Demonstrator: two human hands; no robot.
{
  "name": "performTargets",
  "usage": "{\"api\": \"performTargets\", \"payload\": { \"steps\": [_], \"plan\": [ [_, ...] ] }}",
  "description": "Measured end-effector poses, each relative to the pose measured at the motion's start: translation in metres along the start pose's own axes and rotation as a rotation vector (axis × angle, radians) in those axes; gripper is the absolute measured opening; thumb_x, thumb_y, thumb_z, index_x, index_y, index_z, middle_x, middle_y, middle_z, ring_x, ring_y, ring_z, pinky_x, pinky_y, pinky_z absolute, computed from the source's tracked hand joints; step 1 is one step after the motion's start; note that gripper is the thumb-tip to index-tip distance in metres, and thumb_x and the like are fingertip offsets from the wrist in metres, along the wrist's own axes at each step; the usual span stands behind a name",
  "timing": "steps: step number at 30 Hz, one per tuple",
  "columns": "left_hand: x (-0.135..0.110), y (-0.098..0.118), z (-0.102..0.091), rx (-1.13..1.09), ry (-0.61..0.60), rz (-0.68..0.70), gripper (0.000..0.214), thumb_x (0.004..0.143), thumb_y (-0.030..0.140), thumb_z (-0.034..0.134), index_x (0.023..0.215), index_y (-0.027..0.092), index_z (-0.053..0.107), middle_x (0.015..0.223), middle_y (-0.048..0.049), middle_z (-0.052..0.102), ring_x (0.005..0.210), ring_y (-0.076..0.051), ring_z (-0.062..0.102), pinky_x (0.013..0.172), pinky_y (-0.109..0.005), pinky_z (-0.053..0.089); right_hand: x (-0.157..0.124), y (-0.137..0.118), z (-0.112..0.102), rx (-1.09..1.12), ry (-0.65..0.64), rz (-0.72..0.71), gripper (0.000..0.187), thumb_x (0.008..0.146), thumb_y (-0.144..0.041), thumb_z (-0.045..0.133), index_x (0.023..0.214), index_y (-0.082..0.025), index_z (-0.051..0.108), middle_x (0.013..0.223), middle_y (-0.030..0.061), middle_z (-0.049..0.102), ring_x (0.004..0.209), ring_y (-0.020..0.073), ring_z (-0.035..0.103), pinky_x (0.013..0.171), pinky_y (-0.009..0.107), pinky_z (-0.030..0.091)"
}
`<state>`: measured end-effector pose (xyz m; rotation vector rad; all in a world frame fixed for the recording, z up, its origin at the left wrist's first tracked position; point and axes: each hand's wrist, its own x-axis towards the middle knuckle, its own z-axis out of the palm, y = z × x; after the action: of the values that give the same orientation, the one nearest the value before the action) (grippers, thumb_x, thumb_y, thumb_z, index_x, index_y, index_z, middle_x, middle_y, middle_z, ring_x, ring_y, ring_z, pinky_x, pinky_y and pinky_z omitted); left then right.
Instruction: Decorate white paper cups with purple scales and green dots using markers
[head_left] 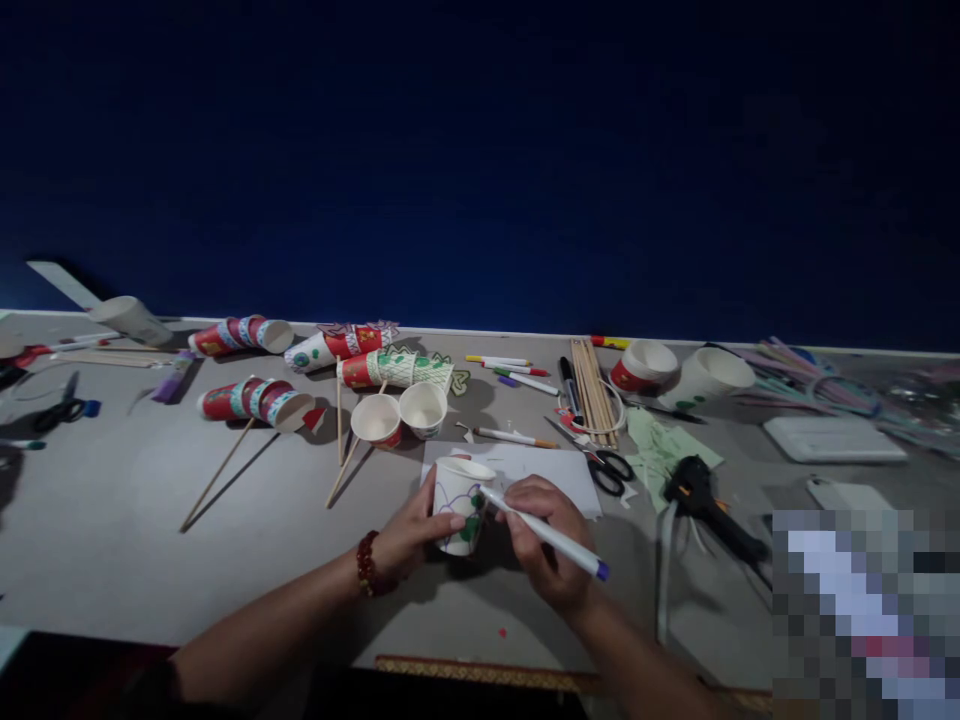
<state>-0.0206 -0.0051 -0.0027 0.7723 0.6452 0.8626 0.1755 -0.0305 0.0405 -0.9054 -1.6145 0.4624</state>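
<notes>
While my left hand clasps the cup around its side near the paper, my right hand pinches the marker, its tip at the cup's wall. Scissors lie at the paper's right edge, the glue gun farther right.

paper cup: white, purple curved lines, green patches, held mouth up, slightly tilted | marker: white barrel, purple rear end, held aslant, tip at the cup's right side, apparently touching, though blurred
</notes>
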Motion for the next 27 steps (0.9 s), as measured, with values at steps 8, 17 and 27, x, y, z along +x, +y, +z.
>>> {"api": "performTargets", "payload": {
  "steps": [8,17,27],
  "plan": [
    [0.0,0.0025,0.0027,-0.041,-0.019,-0.056,0.081,0.072,0.037,0.088,0.142,0.025,0.05,0.11,-0.0082,0.062,0.083,-0.019,0.061,0.059,-0.027,0.058,-0.0067,0.0082,0.0014,0.005,0.06,0.042,0.018,0.091,-0.012,0.06,0.102,-0.025,0.065,0.08,0.0037,0.069,0.072,0.0224,0.067,0.066,0.039,0.056],
    [0.0006,0.0014,0.0015,-0.079,-0.033,-0.047,0.08,0.074,0.036,0.087,0.143,0.024,0.049,0.117,-0.011,0.063,0.081,-0.019,0.062,0.059,-0.03,0.062,-0.004,0.0066,0.0016,0.026,0.074,0.053,0.015,0.09,-0.013,0.059,0.097,-0.024,0.066,0.077,0.0024,0.069,0.068,0.021,0.067,0.063,0.036,0.056],
    [0.0019,0.0015,0.0001,-0.138,-0.069,-0.037,0.083,0.077,0.034,0.084,0.149,0.025,0.044,0.115,-0.0109,0.067,0.077,-0.019,0.066,0.06,-0.03,0.062,-0.0031,0.0054,0.0023,-0.012,0.049,0.053,0.011,0.091,-0.016,0.057,0.091,-0.024,0.064,0.073,0.0028,0.066,0.066,0.0212,0.065,0.061,0.036,0.054]
  ]
}}
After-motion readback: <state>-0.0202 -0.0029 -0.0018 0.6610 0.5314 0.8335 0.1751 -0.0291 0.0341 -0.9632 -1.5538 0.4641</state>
